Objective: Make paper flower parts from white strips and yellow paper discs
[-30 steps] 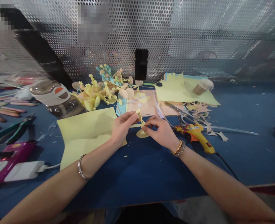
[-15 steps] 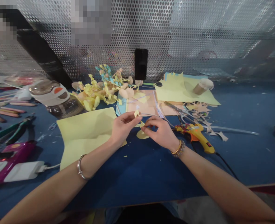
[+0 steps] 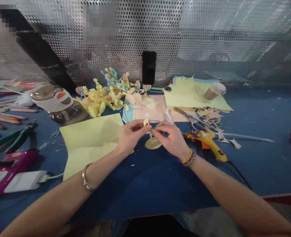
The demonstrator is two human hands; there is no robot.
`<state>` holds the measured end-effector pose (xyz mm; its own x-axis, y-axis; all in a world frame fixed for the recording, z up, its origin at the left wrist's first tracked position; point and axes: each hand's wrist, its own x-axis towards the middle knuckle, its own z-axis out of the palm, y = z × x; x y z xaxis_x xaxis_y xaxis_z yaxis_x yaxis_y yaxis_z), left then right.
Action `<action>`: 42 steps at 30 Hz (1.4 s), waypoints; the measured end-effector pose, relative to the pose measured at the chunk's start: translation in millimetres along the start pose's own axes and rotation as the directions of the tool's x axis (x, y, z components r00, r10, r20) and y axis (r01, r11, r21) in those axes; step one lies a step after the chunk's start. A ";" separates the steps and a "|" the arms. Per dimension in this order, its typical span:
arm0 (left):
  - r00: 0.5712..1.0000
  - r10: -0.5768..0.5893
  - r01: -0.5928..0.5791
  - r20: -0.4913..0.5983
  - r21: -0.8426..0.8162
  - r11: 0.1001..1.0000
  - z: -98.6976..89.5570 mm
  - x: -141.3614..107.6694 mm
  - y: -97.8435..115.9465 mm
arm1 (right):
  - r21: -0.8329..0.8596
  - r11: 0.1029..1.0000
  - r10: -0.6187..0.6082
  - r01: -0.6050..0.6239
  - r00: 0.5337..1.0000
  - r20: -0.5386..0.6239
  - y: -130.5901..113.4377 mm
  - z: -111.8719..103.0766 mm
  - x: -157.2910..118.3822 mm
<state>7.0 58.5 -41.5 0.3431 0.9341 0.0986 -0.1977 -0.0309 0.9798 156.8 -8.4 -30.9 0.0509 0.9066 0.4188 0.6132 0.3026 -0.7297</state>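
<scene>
Between my two hands is a small yellow paper piece (image 3: 146, 122), with a yellow paper oval (image 3: 152, 144) hanging just below the fingertips. My left hand (image 3: 133, 135) pinches the small piece between thumb and fingers. The fingers of my right hand (image 3: 171, 136) are pressed together at the piece's lower part, above the oval, almost touching my left thumb. Left of my hands lies a large yellow sheet (image 3: 93, 141). A yellow glue gun (image 3: 211, 141) rests to the right of my right hand.
Yellow, blue and peach paper flowers (image 3: 108, 92) are heaped behind, beside a bottle (image 3: 59, 103). A phone (image 3: 149, 67) leans on the mesh. Scissors (image 3: 195, 120) and paper scraps (image 3: 211, 115) lie right. Pliers (image 3: 19, 136) and a magenta device (image 3: 12, 168) lie left.
My right fingertips have shifted slightly, closer to my left thumb. The yellow oval has dropped slightly and shows more below the fingers.
</scene>
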 end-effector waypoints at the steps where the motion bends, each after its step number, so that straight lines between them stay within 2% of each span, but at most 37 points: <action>1: 1.000 0.001 -0.001 -0.001 0.005 1.000 0.0 -0.1 -0.1 | 0.004 1.000 0.000 0.000 1.000 -0.001 0.3 0.0 0.1; 6: 1.000 -0.002 0.003 -0.017 0.053 0.999 -0.5 0.3 1.0 | -0.004 1.000 0.010 -0.010 1.000 0.006 0.2 0.2 0.3; 10: 0.999 -0.009 0.013 -0.048 0.079 0.997 -1.2 1.5 1.9 | -0.051 0.997 0.065 -0.063 0.997 0.049 -0.8 1.6 -0.1; 17: 1.000 0.009 -0.009 0.001 -0.022 1.000 -4.7 3.2 -2.9 | -0.058 0.995 0.081 -0.079 0.996 0.039 2.5 1.7 1.2; 23: 0.996 0.024 -0.023 -0.086 0.017 1.000 -5.5 3.9 -5.2 | -0.059 0.996 0.075 -0.073 0.997 0.025 2.5 0.9 1.3; 27: 0.995 0.034 -0.033 -0.098 0.016 0.999 -5.8 4.2 -5.4 | -0.044 0.996 0.076 -0.075 0.996 0.038 1.7 0.4 1.5; 30: 0.997 0.023 -0.023 -0.075 0.002 1.000 -5.4 4.0 -4.4 | -0.028 0.997 0.080 -0.078 0.996 0.047 0.9 -0.3 2.2; 35: 0.999 -0.026 0.026 0.041 0.005 1.000 -3.4 1.8 -1.3 | 0.001 0.997 0.072 -0.072 0.997 0.027 0.6 -0.3 2.9; 42: 0.999 0.017 -0.021 0.043 0.095 0.995 -3.6 -0.1 -0.3 | 0.001 0.998 0.060 -0.060 0.998 0.025 2.5 1.1 1.7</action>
<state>3.7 59.7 -42.4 0.3787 0.9174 0.1226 -0.1165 -0.0841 0.9896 157.5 -5.8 -32.6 0.0677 0.9301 0.3610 0.6083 0.2483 -0.7538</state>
